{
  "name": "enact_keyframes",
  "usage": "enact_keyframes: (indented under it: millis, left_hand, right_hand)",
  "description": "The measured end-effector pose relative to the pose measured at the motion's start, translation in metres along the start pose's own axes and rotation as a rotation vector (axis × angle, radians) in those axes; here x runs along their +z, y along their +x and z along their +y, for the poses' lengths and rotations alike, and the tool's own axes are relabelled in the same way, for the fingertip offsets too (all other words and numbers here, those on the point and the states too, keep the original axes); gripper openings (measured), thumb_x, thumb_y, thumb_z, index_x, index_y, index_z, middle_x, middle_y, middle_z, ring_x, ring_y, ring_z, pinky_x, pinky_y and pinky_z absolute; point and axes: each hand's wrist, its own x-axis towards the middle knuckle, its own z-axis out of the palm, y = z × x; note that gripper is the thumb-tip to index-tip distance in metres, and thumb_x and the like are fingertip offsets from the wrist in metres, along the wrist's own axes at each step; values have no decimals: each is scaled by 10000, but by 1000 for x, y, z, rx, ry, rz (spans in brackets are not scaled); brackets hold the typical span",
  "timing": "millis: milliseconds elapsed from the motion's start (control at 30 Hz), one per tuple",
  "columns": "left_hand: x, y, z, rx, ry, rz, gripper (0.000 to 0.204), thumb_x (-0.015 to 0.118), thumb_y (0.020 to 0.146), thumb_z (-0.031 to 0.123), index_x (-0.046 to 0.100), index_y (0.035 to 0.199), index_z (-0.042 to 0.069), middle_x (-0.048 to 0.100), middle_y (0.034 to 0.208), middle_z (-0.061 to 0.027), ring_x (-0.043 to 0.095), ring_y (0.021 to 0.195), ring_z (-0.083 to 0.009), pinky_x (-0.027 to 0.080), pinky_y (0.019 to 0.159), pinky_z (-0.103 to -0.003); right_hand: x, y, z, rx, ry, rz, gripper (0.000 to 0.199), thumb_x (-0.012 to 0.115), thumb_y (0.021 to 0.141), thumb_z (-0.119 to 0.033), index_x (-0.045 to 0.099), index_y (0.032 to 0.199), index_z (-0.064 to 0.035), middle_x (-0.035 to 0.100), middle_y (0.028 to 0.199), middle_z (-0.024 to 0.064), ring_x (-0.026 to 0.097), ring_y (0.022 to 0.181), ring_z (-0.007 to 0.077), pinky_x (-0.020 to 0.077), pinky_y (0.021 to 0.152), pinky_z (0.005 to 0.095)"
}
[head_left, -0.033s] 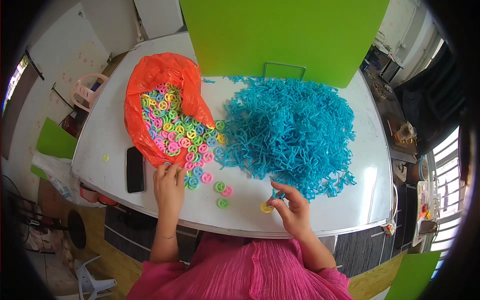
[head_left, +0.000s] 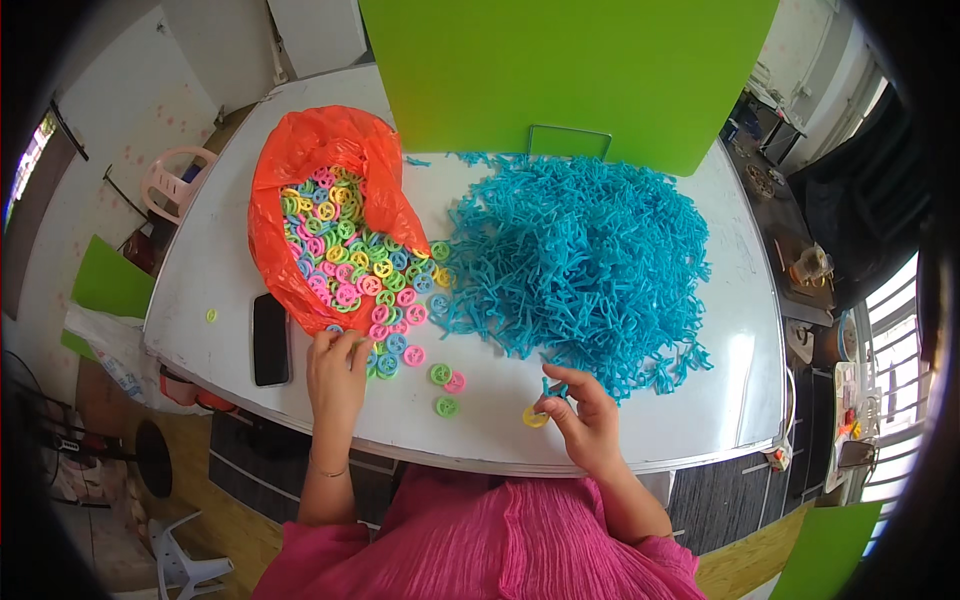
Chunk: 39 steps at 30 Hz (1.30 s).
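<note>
My left hand is at the near edge of a red plastic bag, its fingers bent and drawn together. A small blue wheel shows at its fingertips; whether they grip it is partly hidden. Loose plastic wheels in pink, green, yellow and blue spill from the bag's mouth. My right hand pinches a small blue plastic piece between thumb and finger, at the near side of a large heap of similar blue pieces. A yellow wheel shows just beside that thumb; I cannot tell if it is joined to the piece.
A black phone lies left of my left hand. Two green wheels and a pink wheel lie between my hands. A tall green panel stands behind the heap. The white table's near edge runs close to my body.
The yellow wheel has shifted very slightly right and nearer to me. My left wrist has moved a little to the left. Otherwise both hands hold about the same place.
</note>
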Motion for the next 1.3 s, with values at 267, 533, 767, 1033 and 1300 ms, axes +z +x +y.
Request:
enact_keyframes:
  millis: [267,533,767,1033,1300]
  left_hand:
    - [21,1,41,-216,-550,-284,178,722,783,15,638,935,-26,595,885,-87,664,746,-173,536,650,-259]
    - [35,6,56,-15,-333,-73,164,738,752,35,622,866,9,598,826,-92,598,741,-220,497,674,-316]
    - [24,1,58,6,-188,-101,273,798,704,131,599,861,30,593,832,-94,575,771,-241,472,671,-358]
    - [34,6,51,-170,-332,-273,307,803,703,132,581,879,12,609,771,-93,598,700,-230,485,683,-331]
    - [28,-5,83,-210,-1167,-139,113,660,862,17,614,962,-8,669,886,-90,630,785,-147,511,720,-273]
  right_hand:
    - [7,6,-6,107,131,-59,287,620,919,-72,558,1176,39,634,916,64,620,841,117,481,762,236]
    - [5,8,-5,173,234,-46,271,614,927,-82,565,1170,28,634,877,54,610,826,108,478,748,233]
    - [8,10,-7,200,247,-49,255,619,925,-86,577,1151,24,631,870,40,603,824,99,477,749,236]
    - [9,11,-3,162,177,-64,260,629,917,-84,580,1149,23,634,877,40,604,820,98,478,741,234]
    - [17,8,0,84,0,43,196,657,894,-75,636,1066,17,647,898,48,616,827,104,484,727,234]
